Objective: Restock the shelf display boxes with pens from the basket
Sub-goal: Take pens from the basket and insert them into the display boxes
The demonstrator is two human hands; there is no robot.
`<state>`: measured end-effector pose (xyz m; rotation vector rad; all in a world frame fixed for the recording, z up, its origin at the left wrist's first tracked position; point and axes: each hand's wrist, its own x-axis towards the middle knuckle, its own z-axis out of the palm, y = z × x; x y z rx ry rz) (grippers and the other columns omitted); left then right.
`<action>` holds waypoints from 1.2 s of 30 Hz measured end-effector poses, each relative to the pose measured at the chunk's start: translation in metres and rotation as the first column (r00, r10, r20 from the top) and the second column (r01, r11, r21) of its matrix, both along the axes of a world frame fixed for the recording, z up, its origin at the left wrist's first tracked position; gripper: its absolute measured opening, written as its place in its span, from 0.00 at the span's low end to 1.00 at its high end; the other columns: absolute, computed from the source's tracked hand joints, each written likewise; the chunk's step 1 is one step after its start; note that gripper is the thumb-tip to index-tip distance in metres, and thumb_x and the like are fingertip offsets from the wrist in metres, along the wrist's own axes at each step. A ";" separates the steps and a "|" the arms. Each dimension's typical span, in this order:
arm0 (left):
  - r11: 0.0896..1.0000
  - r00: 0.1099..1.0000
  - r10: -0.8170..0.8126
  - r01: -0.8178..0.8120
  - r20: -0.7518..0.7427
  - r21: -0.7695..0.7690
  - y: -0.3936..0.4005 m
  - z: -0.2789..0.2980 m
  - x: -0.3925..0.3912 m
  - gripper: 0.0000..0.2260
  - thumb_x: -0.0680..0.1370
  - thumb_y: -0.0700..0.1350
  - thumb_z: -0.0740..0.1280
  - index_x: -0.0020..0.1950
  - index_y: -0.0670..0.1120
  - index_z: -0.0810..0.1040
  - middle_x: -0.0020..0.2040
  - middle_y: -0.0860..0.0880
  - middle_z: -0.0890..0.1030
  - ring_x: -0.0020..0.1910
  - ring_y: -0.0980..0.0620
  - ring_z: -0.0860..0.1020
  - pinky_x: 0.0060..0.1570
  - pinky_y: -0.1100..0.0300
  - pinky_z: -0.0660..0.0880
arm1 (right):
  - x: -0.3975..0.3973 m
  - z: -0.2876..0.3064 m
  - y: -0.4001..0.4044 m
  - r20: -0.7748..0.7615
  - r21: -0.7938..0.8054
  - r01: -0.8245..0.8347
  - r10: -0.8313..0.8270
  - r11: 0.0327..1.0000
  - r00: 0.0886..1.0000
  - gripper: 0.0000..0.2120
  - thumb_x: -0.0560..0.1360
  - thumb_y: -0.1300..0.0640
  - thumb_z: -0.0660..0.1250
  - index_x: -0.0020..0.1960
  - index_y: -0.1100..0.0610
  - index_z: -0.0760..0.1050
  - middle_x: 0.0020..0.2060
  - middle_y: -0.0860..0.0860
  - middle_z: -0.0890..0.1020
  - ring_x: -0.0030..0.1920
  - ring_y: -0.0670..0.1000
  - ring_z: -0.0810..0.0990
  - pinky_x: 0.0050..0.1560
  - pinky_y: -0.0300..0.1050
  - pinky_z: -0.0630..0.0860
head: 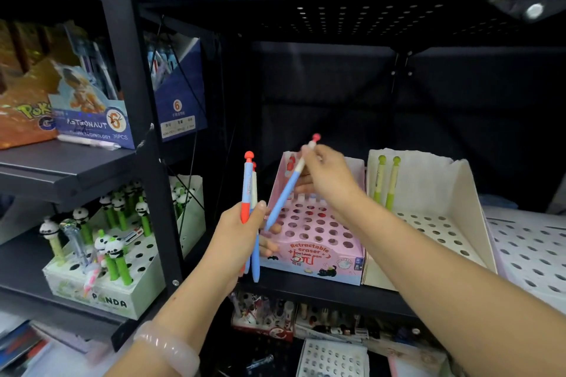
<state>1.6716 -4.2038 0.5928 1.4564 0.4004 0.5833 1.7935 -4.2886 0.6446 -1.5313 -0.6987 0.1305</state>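
Between the two hands, one blue pen (286, 190) with red cap, slanted, tip low near the left hand's thumb, cap up beyond the right hand. Just behind and below it, the pink display box (312, 257) on the shelf, many holes free, a few pens at the back row. To do the step well: lift the pen clear of the bunch, turn it upright, tip down, aim at a free hole and push straight. Right hand (329, 176) pinching the pen near its top, fingers curled. Left hand (237, 231) clenched around a small bunch of pens (249, 193), upright. Right of the right hand, a cream box (459, 193) with two green pens (387, 184).
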 end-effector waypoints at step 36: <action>1.000 0.999 0.001 0.000 -0.043 0.023 0.001 0.005 0.019 0.07 0.81 0.44 0.57 0.51 0.43 0.73 0.40 0.41 0.82 0.31 0.50 0.81 0.31 0.61 0.79 | 0.046 0.005 -0.026 0.497 -0.168 0.377 -0.252 0.911 0.830 0.12 0.79 0.53 0.60 0.43 0.61 0.73 0.39 0.59 0.82 0.40 0.58 0.83 0.46 0.57 0.79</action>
